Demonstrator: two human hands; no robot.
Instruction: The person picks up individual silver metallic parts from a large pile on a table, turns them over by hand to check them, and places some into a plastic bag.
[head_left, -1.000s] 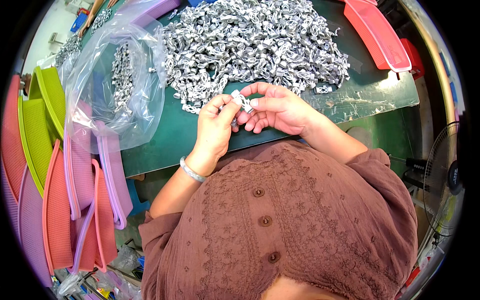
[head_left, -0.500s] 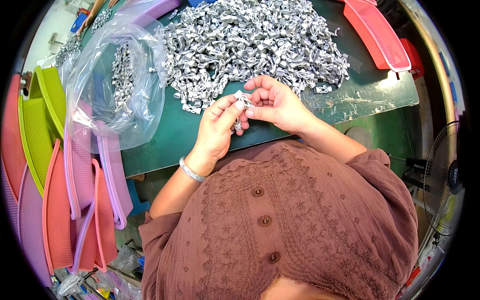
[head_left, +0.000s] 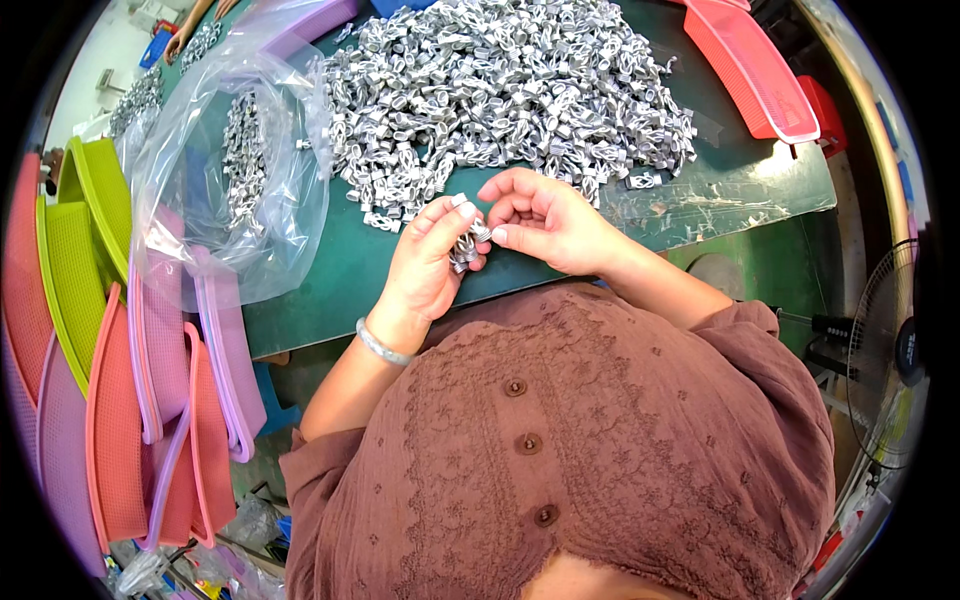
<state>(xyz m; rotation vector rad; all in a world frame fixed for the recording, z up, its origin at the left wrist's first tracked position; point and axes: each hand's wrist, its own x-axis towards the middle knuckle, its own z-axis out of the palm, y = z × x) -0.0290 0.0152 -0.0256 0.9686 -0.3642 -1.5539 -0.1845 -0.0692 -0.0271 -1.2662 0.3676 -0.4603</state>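
Grasped in left hand (head_left: 422, 260): grey loops (head_left: 464, 248). Just beside, right hand (head_left: 557, 230): half-curled, thumb at loops, pinched or not unclear. Grip firmly, ends clear for right thumb. Beyond both: loose pile (head_left: 510, 90).

Two green baskets (head_left: 75, 265), three shirt buttons (head_left: 529, 443), one bangle (head_left: 380, 343), one fan (head_left: 906, 348), grey pieces (head_left: 510, 90) beyond counting

Scuffed green table (head_left: 310, 315) — floor (head_left: 785, 265) apparently green.
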